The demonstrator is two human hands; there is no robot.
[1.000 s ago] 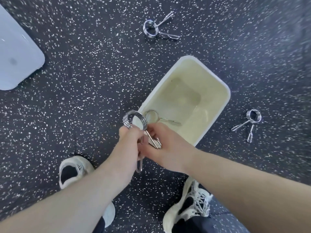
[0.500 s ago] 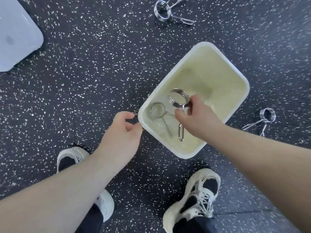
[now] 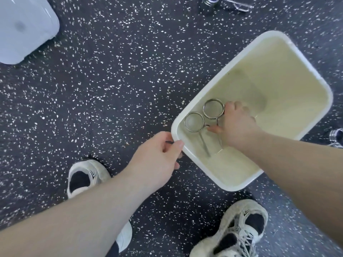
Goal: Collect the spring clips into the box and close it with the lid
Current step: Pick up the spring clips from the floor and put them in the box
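Observation:
A cream plastic box [image 3: 304, 64] stands open on the speckled floor. Two metal spring clips lie inside it at its near-left end: one clip [image 3: 194, 121] rests on the bottom, and a second clip [image 3: 213, 108] lies beside it. My right hand [image 3: 238, 125] reaches down into the box with its fingers on the second clip's handles. My left hand [image 3: 157, 158] grips the box's near-left corner rim. Another clip [image 3: 226, 0] lies on the floor at the top edge, and one more clip [image 3: 336, 136] shows at the right edge. The white lid [image 3: 22, 28] lies at the top left.
Two white and black shoes, one [image 3: 87, 177] below my left hand and the other [image 3: 239, 229] below the box, stand on the dark speckled floor [image 3: 111, 80].
The right hand has lowered the second clip from above the box down onto its bottom beside the first clip. The left hand has closed on the box's corner rim. The view moved closer.

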